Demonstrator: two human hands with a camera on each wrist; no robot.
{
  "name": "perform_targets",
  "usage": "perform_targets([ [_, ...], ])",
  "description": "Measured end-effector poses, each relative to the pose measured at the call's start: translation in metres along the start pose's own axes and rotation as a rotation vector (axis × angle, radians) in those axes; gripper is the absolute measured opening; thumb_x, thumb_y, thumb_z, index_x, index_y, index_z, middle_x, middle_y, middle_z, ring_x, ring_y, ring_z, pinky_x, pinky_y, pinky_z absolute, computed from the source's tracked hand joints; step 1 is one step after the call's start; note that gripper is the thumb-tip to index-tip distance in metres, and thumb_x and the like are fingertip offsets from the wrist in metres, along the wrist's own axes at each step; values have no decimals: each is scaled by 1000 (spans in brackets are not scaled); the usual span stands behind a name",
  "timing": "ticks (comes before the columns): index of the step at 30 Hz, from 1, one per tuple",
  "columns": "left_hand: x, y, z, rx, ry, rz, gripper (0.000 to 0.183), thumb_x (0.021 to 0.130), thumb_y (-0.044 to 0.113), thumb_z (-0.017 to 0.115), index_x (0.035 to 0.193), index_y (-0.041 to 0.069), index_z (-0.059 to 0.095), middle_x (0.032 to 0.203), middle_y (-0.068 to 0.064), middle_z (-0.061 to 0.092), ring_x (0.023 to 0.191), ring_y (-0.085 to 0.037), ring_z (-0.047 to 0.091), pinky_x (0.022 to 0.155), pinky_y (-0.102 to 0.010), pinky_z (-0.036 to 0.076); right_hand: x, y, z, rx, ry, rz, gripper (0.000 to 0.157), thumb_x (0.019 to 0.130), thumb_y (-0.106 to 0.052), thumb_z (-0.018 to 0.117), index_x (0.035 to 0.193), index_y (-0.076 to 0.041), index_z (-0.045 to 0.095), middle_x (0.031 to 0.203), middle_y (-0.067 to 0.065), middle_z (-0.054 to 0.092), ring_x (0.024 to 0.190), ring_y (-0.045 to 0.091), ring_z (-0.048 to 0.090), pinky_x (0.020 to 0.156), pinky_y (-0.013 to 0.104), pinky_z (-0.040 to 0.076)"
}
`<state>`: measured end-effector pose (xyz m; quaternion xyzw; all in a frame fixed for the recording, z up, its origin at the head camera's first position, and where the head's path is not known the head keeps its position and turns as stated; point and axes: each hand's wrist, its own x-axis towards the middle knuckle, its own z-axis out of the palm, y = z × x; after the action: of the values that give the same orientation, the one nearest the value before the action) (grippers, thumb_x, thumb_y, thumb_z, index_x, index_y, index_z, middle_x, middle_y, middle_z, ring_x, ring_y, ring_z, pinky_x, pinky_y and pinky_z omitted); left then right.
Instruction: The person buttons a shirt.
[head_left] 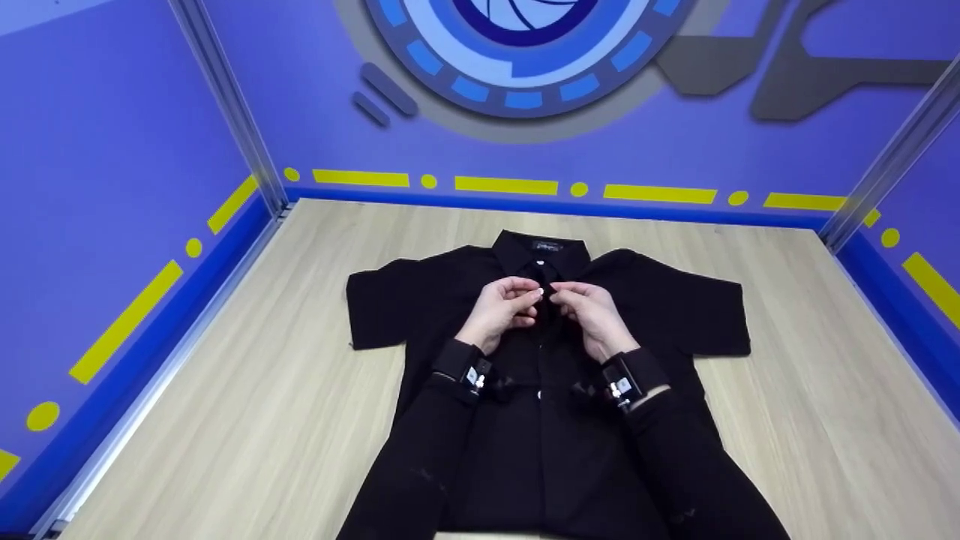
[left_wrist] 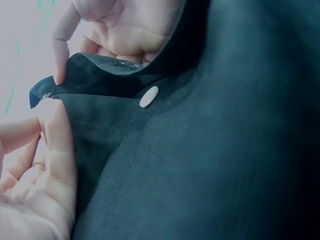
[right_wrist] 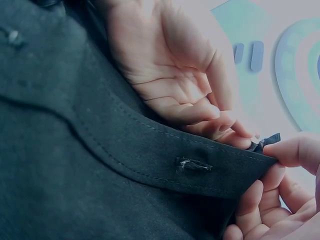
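Note:
A black short-sleeved shirt (head_left: 495, 450) lies front up, its collar (head_left: 517, 251) toward the back wall. Over the upper chest, my left hand (head_left: 504, 306) pinches the shirt's front edge, with a white button (head_left: 541, 291) at its fingertips. Close beside it, my right hand (head_left: 591, 309) pinches the buttonhole strip (right_wrist: 145, 145) between thumb and fingers. One stitched buttonhole (right_wrist: 195, 164) shows on that strip in the right wrist view. Another white button (left_wrist: 149, 96) sits on the cloth between the hands in the left wrist view.
The shirt rests on a light wood-grain table (head_left: 247, 420). Blue printed panels (head_left: 480, 157) with yellow marks stand at the back and both sides, joined by metal corner posts (head_left: 240, 112). A lower white button (head_left: 538, 394) shows between the forearms.

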<state>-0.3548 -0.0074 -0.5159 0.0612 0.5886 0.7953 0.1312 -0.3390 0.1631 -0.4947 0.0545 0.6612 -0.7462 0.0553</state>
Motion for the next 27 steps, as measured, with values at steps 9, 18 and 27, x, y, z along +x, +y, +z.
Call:
perform_targets([
  [9,0,-1,0,-14,-1,12,25,88,7,69,111,0,62,87,-1,66,64,-11,60,55,-23,55,-2,-1,2,-17,-2,-3,33,83,-2,67,115,4,65,74,-7,65,61,8,56,59,20,43],
  [18,0,-1,1,2,36,11,22,89,5,68,110,0,63,85,-1,65,63,-10,60,53,-22,54,-5,-2,9,-133,36,-84,26,82,-5,70,107,2,70,86,0,68,68,13,56,63,21,46],
  [27,1,-1,0,-11,50,5,20,88,5,68,108,2,64,82,-2,65,62,-11,60,52,-21,53,-7,-3,14,-185,69,-142,21,87,-18,69,97,1,71,76,2,62,66,17,56,58,23,45],
])
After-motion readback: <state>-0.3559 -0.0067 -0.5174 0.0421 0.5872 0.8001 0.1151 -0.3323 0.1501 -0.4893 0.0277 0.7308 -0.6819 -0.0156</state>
